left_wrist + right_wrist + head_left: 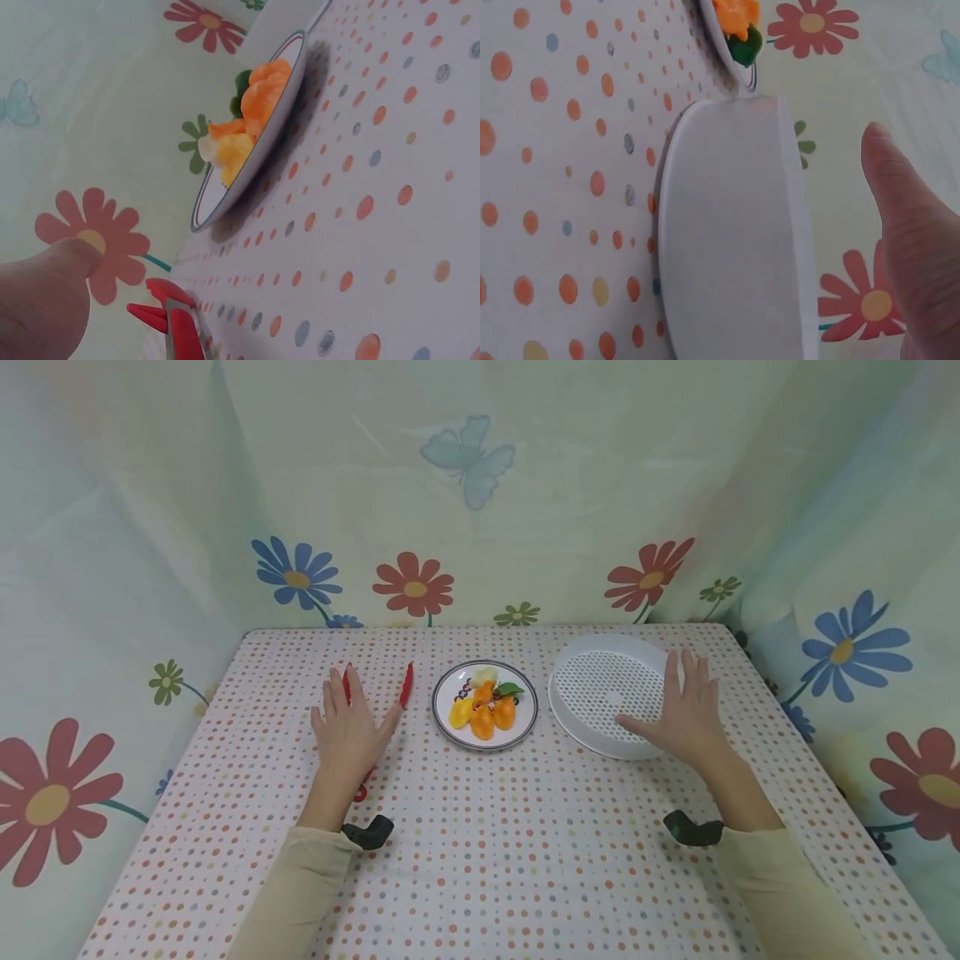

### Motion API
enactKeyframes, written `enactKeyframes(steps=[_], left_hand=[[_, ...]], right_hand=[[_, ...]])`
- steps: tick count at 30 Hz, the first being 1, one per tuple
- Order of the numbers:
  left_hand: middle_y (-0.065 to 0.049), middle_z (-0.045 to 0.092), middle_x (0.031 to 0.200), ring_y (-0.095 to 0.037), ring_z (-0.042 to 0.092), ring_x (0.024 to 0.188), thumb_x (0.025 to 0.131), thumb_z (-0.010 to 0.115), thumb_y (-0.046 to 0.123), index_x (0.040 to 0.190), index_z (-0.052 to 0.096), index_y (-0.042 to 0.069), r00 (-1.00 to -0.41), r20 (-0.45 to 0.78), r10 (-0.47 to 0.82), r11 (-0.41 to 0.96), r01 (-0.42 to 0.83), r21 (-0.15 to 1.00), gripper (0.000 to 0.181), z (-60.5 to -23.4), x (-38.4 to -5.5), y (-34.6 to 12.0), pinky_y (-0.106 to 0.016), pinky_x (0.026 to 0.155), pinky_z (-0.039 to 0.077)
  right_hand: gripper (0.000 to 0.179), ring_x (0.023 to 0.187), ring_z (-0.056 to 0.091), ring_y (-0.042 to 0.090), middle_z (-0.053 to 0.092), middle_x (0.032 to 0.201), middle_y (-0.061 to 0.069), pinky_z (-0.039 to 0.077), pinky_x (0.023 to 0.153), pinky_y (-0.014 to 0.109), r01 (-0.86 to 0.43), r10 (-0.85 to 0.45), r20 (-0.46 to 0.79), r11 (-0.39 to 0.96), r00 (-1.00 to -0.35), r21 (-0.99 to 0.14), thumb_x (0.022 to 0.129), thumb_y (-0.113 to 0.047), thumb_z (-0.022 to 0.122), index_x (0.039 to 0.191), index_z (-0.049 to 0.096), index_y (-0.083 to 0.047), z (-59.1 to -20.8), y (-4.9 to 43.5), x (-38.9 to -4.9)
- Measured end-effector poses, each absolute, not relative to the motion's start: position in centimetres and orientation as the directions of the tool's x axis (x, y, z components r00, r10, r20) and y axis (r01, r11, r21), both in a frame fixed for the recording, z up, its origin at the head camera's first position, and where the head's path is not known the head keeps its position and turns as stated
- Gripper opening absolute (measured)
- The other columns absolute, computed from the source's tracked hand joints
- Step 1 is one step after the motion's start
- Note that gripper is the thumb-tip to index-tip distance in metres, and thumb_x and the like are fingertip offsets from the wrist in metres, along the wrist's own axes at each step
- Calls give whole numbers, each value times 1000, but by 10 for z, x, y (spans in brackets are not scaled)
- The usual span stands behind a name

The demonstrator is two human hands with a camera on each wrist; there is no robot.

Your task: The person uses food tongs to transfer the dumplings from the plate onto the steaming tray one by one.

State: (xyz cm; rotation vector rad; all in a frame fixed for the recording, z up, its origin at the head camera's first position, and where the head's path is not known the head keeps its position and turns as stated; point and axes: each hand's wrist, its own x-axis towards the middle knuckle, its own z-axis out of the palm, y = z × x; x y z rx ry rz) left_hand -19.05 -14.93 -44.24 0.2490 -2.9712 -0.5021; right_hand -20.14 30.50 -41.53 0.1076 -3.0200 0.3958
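My left hand [347, 731] is held with its fingers spread over a pair of red-tipped tongs [407, 687]. It hides the middle of the tongs, while a red ring shows at their near end. In the left wrist view, red tongs tips [154, 316] appear below the thumb [45, 300]. My right hand [686, 714], fingers also spread, overlaps the right side of a round white sieve [600, 689] with a perforated bottom. The right wrist view shows the sieve's smooth side wall [731, 232] and the thumb [904, 180] above it. Neither hand holds anything.
Between the hands stands a rimmed white plate [450, 735] bearing several small orange and yellow pieces [482, 722] and a green leaf [509, 689]. A dotted cloth [480, 860] covers the table. Flower-printed curtains [525, 485] rise behind it and along both sides.
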Motion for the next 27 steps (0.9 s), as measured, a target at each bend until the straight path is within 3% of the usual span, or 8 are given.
enactKeyframes(steps=[8, 17, 22, 27], left_hand=[[-27, -1, 157, -44, 15, 143, 85, 52, 65, 149, -6, -4, -972, 15, -235, 912, -215, 350, 110, -456, -188, -150, -62, 111, 19], [-30, 0, 156, -45, 23, 140, 81, 57, 65, 147, -9, -8, -954, -86, -287, 882, -298, 365, 119, -464, -188, -147, -53, 105, 37], [-30, 5, 155, -45, 26, 139, 80, 64, 58, 148, -7, -8, -944, -114, -311, 862, -331, 385, 118, -464, -191, -146, -55, 101, 40], [-35, 21, 148, -48, 28, 135, 79, 66, 57, 146, 3, -14, -950, -75, -302, 901, -310, 303, 115, -465, -194, -148, -58, 104, 34]], right_hand=[[132, 139, -15, 51, -12, 151, 36, -1, 108, 70, -27, -34, -17, 954, -999, -300, 73, -58, 72, 146, -17, 7, -442, 331, -204], [127, 137, -11, 56, -17, 148, 39, 5, 108, 69, 3, -66, -177, 931, -982, -364, 80, -59, 64, 141, -21, 13, -446, 349, -210], [124, 136, -13, 56, -22, 147, 38, 5, 108, 68, 31, -71, -221, 903, -973, -429, 82, -50, 66, 140, -26, 10, -447, 359, -214], [122, 136, -14, 56, -22, 146, 39, 5, 108, 68, 41, -100, -270, 881, -958, -472, 82, -43, 68, 140, -26, 10, -445, 369, -217]])
